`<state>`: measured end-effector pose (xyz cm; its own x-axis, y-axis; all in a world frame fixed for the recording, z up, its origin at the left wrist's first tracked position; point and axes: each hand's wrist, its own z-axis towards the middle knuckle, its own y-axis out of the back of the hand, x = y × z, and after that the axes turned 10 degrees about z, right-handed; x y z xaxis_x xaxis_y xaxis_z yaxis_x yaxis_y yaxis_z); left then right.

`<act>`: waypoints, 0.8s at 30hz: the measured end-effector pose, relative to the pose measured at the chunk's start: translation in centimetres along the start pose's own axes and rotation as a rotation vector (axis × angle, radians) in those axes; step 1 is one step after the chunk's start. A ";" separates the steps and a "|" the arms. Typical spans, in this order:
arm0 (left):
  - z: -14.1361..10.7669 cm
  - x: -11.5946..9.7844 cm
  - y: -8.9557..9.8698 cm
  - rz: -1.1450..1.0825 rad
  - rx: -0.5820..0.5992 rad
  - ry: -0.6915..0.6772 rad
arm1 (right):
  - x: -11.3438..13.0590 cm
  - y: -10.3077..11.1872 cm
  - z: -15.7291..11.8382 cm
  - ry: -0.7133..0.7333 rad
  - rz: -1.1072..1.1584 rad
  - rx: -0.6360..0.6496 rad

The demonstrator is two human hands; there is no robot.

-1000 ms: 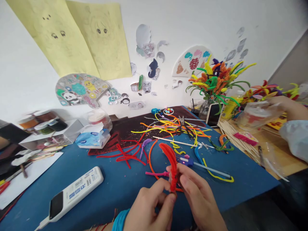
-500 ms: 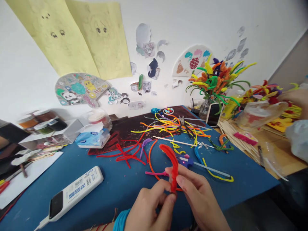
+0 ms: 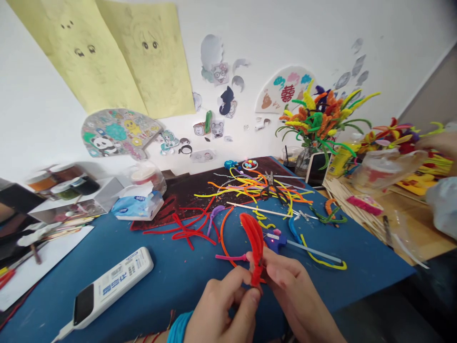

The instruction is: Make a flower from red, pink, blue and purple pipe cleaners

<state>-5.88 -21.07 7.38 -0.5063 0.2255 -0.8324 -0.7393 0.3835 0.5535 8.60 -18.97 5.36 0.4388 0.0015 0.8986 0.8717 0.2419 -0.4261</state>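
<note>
A bundle of red pipe cleaners (image 3: 252, 233), bent into a petal-like shape, stands upright over the near side of the blue table. My left hand (image 3: 226, 305) pinches its lower end between thumb and forefinger. Higher up, my right hand (image 3: 298, 286) closes its fingers around the back of the same bundle, partly hidden by it. Just behind the bundle lies a blue glue gun (image 3: 275, 242) with a small red light and a clear glue stick. To the left are a pink pipe-cleaner piece (image 3: 230, 257) and loose red pipe cleaners (image 3: 189, 233).
A power bank (image 3: 117, 281) with a cable lies front left, below a tissue pack (image 3: 137, 202). Pliers (image 3: 269, 178) and scissors rest among yellow and orange pipe cleaners at the back. A phone (image 3: 317, 170) leans by a vase of pipe-cleaner flowers (image 3: 317, 114). Another person's arm shows far right.
The red bundle has turned, now showing its ridged strands. My right thumb has shifted to the right, off the bundle's front. My left hand keeps almost the same place.
</note>
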 end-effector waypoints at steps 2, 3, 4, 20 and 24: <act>0.1 -0.2 0.0 -0.011 0.006 0.032 | 0.1 0.0 -0.1 0.009 -0.046 0.042; 0.2 -0.3 0.0 0.000 0.013 0.049 | 0.1 -0.1 -0.1 0.005 -0.061 0.053; 0.3 -0.4 0.1 0.018 0.022 0.060 | 0.2 -0.1 -0.2 -0.002 -0.069 0.049; 1.8 1.4 2.0 -0.527 -0.062 0.039 | 0.0 -1.5 -0.7 -0.065 -0.128 0.086; 1.7 1.4 2.0 -0.502 -0.159 0.022 | -0.2 -1.9 -0.9 -0.063 -0.171 0.000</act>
<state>-7.25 -18.45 7.27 -0.0805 0.0291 -0.9963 -0.9507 0.2979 0.0855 7.05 -20.33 5.92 0.2695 0.0206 0.9628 0.9326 0.2438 -0.2663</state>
